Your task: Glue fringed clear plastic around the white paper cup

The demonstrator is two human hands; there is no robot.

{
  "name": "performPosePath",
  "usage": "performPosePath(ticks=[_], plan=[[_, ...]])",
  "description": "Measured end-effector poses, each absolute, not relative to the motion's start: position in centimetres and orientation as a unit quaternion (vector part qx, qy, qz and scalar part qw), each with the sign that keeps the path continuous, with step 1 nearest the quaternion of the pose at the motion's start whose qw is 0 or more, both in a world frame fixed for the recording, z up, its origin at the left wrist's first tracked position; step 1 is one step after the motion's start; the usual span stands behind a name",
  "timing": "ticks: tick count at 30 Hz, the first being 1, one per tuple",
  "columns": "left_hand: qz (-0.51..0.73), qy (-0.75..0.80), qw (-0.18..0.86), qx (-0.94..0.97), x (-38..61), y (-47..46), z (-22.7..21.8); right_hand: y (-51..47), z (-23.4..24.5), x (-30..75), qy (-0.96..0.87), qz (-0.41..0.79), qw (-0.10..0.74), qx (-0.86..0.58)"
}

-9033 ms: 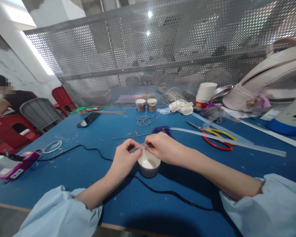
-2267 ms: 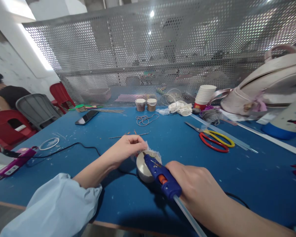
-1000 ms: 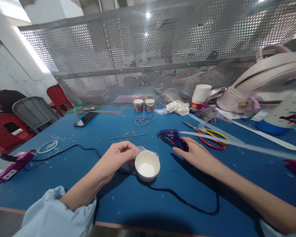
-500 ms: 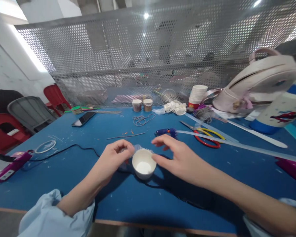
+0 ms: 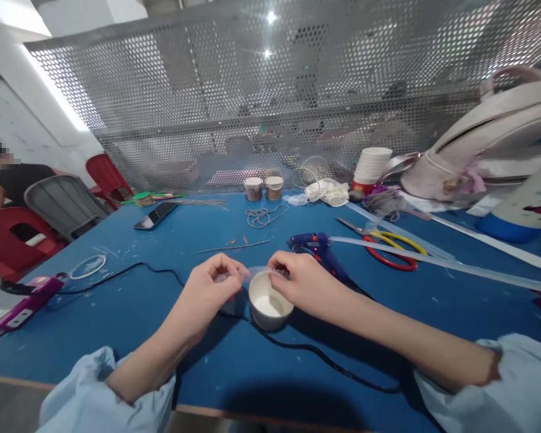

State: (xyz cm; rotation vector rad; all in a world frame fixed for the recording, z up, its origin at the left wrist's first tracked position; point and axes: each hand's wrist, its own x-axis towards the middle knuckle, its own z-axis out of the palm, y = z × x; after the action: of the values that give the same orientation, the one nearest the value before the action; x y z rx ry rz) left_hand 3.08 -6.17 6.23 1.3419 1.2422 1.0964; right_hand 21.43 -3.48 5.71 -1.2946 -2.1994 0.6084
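A white paper cup [image 5: 271, 316] with a greyish outer side stands upright on the blue table, its inside showing nothing in it. Along its far rim runs a translucent, ruffled strip [image 5: 258, 270]. My left hand [image 5: 213, 290], left of the cup, has thumb and fingers pinched on the strip's left part. On the right, my right hand [image 5: 304, 279] is closed at the far right rim, thumb and fingers pinching the strip there. Whether the strip is fixed to the cup I cannot tell. A blue glue gun [image 5: 318, 245] with a long clear glue stick lies just behind my right hand.
Red-and-yellow-handled scissors [image 5: 390, 249] lie to the right. A black cord [image 5: 315, 352] passes in front of the cup. Further back are two small tubs [image 5: 264, 187], grey cord [image 5: 265, 216], stacked paper cups [image 5: 370, 168] and a bag [image 5: 500, 141]. At left are a phone [image 5: 157, 215] and a purple power strip [image 5: 24, 304].
My right hand has closed from spread fingers into a pinch at the strip by the cup's far rim. My left hand stays pinched. The view has shifted slightly.
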Motion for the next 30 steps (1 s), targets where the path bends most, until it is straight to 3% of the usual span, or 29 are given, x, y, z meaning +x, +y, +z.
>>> performPosePath(ticks=[19, 30], plan=[[0.411, 0.501, 0.351, 0.676, 3.3, -6.8, 6.2, -4.1, 5.8, 21.4, -0.829, 0.165, 0.23, -0.482], [0.402, 0.549, 0.294, 0.671, 3.9, -7.2, 5.8, -3.4, 5.7, 21.3, -0.832, 0.2, 0.255, -0.451]])
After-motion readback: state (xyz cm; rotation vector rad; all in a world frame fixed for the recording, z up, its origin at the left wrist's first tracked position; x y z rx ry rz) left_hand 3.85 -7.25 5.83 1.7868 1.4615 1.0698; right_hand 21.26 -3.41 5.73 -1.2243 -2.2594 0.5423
